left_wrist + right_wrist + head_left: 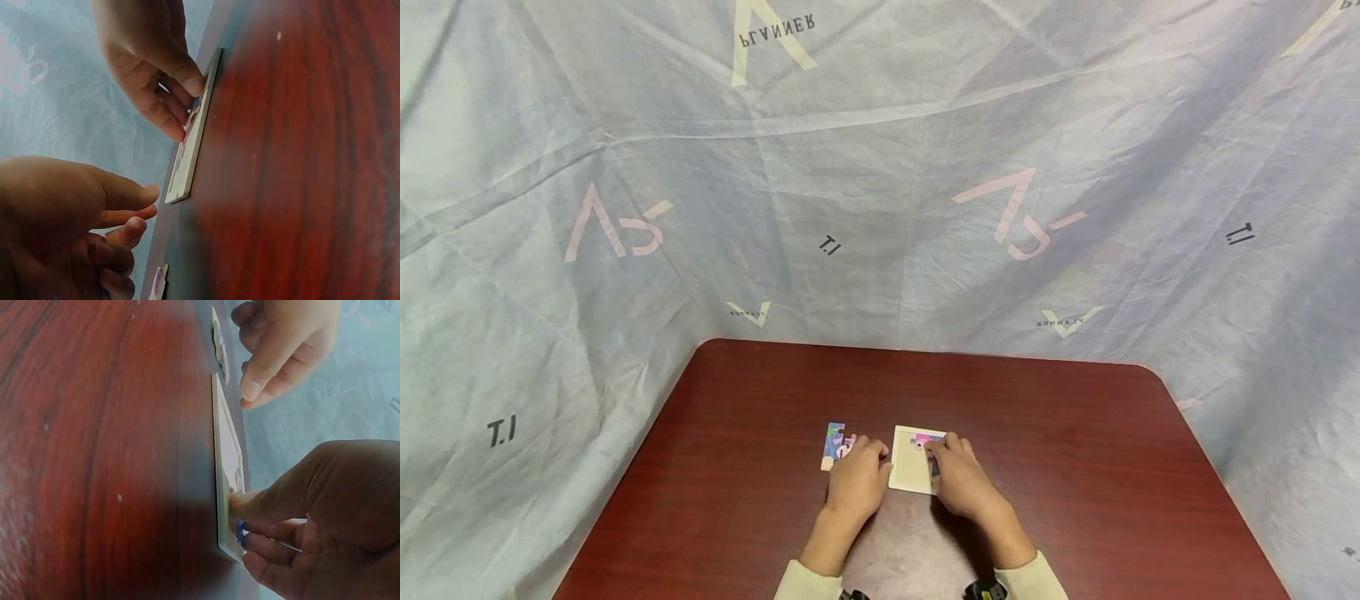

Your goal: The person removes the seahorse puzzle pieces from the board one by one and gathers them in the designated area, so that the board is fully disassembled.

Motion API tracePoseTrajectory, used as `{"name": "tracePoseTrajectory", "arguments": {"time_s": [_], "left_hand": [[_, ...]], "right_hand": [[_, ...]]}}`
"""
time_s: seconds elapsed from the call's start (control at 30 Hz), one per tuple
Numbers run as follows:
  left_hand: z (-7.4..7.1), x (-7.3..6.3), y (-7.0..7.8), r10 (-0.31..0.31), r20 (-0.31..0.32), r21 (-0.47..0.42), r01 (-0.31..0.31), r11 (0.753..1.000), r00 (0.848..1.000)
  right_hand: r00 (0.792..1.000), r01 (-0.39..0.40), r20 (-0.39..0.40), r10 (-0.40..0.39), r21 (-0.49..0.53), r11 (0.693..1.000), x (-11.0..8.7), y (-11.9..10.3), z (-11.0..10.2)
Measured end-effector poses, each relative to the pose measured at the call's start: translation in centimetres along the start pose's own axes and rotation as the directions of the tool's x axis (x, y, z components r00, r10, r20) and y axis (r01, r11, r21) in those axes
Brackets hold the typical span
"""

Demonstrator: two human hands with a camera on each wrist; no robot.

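A cream puzzle tray [906, 473] lies flat on the table, with pink and blue jigsaw pieces [919, 439] in its far right part. Over the tray's right side, my right hand [962, 479] pinches a blue puzzle piece [240, 531] between thumb and fingers, low against the board. My left hand [857, 482] hovers between the tray and some loose puzzle pieces [832, 442], its fingers loosely bent. Nothing shows between its thumb and fingers in the left wrist view. The hands partly cover the pieces and the tray.
The dark red wooden table [760, 517] has rounded far corners. Behind it and along both sides hangs a pale printed sheet [850, 183]. A light sleeve and a dark wrist strap [987, 590] show at the right wrist.
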State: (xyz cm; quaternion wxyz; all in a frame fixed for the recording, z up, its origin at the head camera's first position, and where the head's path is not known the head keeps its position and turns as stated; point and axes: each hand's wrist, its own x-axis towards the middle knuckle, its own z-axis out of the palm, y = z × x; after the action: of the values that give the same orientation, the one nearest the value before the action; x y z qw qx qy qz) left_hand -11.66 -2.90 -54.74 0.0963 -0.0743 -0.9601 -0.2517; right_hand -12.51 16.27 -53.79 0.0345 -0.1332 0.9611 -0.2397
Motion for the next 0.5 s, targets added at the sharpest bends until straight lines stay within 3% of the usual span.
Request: {"name": "tracePoseTrajectory", "arguments": {"time_s": [0.5], "left_hand": [[0.49,0.77,0.93,0.036,0.052,0.027,-0.037,0.999,0.998]], "right_hand": [[0.999,0.041,-0.024,-0.041,-0.014,0.999,0.04,0.21,-0.10]]}}
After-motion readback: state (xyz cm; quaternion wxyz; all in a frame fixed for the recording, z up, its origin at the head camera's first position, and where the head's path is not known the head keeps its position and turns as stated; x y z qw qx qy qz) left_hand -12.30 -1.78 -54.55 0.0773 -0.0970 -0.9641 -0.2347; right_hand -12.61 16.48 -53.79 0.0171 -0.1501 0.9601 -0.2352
